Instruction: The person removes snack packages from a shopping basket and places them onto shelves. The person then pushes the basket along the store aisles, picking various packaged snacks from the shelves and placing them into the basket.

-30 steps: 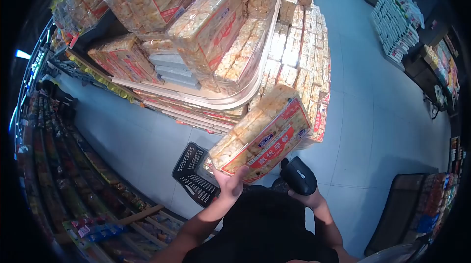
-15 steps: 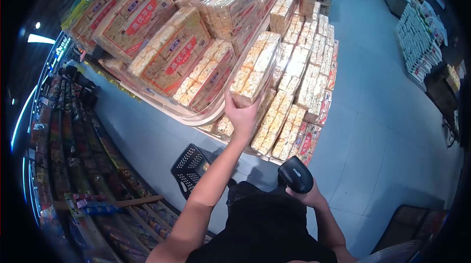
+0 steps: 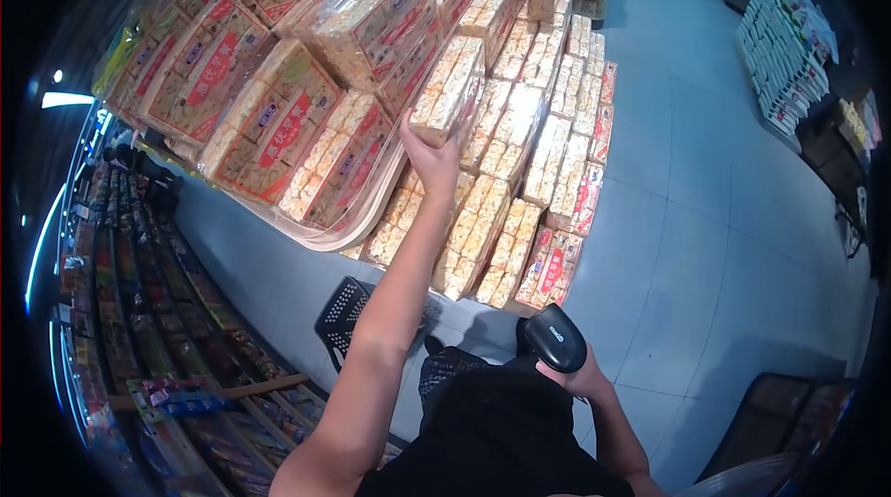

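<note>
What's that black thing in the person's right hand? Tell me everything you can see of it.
The black device looks like a handheld scanner. Its broad, rounded head has a smooth, slightly shiny shell, apparently plastic, with a small pale marking too tiny to read. The head slants in the view, its upper end towards the stacked packs. It is held in front of the person's body; the right hand grips its near end, and any handle is mostly hidden. Nothing else clearly touches it.
</note>
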Motion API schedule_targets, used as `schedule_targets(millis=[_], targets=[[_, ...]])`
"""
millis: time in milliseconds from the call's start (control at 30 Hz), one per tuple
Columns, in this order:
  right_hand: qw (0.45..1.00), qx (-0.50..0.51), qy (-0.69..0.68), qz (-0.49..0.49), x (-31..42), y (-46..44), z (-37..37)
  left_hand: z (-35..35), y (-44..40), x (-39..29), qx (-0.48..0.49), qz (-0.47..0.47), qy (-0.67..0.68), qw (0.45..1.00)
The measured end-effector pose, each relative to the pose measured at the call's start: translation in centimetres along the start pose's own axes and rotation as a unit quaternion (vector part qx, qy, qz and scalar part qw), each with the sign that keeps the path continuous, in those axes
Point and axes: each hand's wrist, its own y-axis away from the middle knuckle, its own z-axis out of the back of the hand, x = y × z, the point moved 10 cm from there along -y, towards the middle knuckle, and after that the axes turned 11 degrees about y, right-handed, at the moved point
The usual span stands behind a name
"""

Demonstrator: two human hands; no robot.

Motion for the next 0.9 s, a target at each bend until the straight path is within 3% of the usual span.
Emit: schedule_targets(millis=[167, 267, 367, 400, 500, 633, 767, 900], targets=[[1.0, 0.003, -0.019, 0.023, 1.7, 0.2, 0.2, 1.1, 1.8, -5.9, -0.065, -0.05, -0.118, 0.99], [0.999, 0.012, -0.007, 0.03, 1.7, 0.1, 0.2, 3.4, 4.0, -7.1, -0.12, -0.053, -0.123, 0.984], [0.999, 0.022, 0.008, 0.039, 1.5, 0.0, -0.2, 3.8, 5.1, -1.5, -0.045, 0.161, 0.017, 0.986], [0.999, 0.026, 0.015, 0.044, 1.5, -0.1, -0.4, 2.7, 4.7, -3.1, -0.01, 0.087, -0.019, 0.996], [0.996, 0.038, 0.014, 0.077, 2.7, -0.3, -1.2, 0.8, 3.7, -5.3, 0.063, 0.002, -0.097, 0.993], [0.993, 0.068, 0.042, 0.082, 3.2, -0.1, -2.2, 0.8, 2.9, -4.5, 0.102, 0.02, -0.118, 0.988], [0.994, 0.075, 0.044, 0.06, 3.3, -0.1, -3.3, 0.7, 4.1, -5.9, 0.202, 0.011, -0.162, 0.966], [0.993, 0.093, 0.055, 0.047, 2.6, 0.0, -4.8, 1.3, 5.0, -3.6, 0.268, 0.058, -0.09, 0.957]])
